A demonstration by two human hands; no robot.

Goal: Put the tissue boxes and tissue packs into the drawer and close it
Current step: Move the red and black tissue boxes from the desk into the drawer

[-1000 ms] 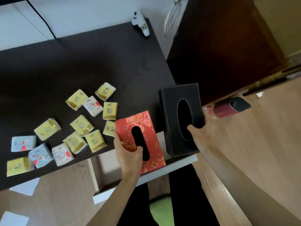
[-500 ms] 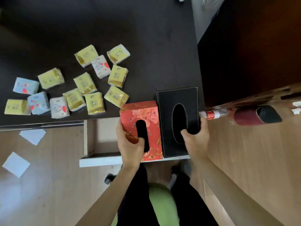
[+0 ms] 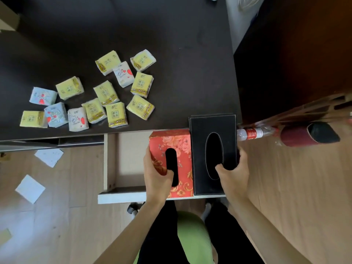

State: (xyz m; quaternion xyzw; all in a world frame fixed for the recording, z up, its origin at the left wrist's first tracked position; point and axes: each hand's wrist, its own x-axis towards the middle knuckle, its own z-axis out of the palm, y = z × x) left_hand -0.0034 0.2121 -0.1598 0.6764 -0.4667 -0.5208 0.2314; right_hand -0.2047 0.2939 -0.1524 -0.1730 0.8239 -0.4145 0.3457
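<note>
Both boxes now sit lower in the drawer (image 3: 122,195), left hand (image 3: 158,180) gripping red box (image 3: 171,143), right hand (image 3: 234,172) black box (image 3: 213,122).

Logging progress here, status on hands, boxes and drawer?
Left hand grips red box, right hand grips black box. Both over open drawer. Tissue packs on desk. Nothing blocking.

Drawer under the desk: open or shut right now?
Open. The drawer is pulled out from the desk, its pale floor showing beside the red tissue box.
</note>
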